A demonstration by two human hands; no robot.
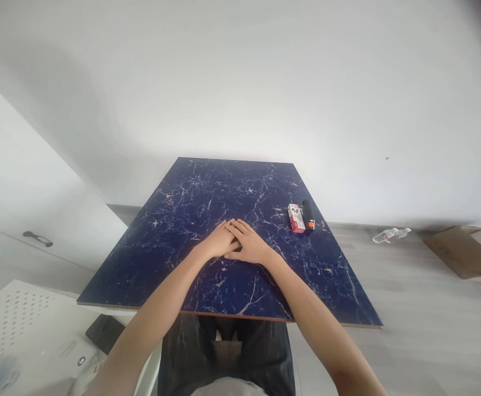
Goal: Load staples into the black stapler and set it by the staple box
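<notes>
My left hand (219, 241) and my right hand (250, 245) rest together near the middle of the blue marbled tabletop (224, 187). The right fingers lie stretched and slightly apart across the left fingers, which are partly covered. Between the hands a small dark patch (236, 245) shows; whether it is an object or shadow I cannot make out. To the right of the hands, a red and white box (296, 218) lies beside a black cylindrical item (307, 212) with an orange part at its near end. Neither hand touches these two.
A white wall (240, 82) stands behind the table. At the left are a white cabinet (26, 187) and a white perforated surface (13, 324) with a dark flat device (105, 333). On the floor at the right lie clear plastic bottles (390, 235) and a cardboard box (463, 253).
</notes>
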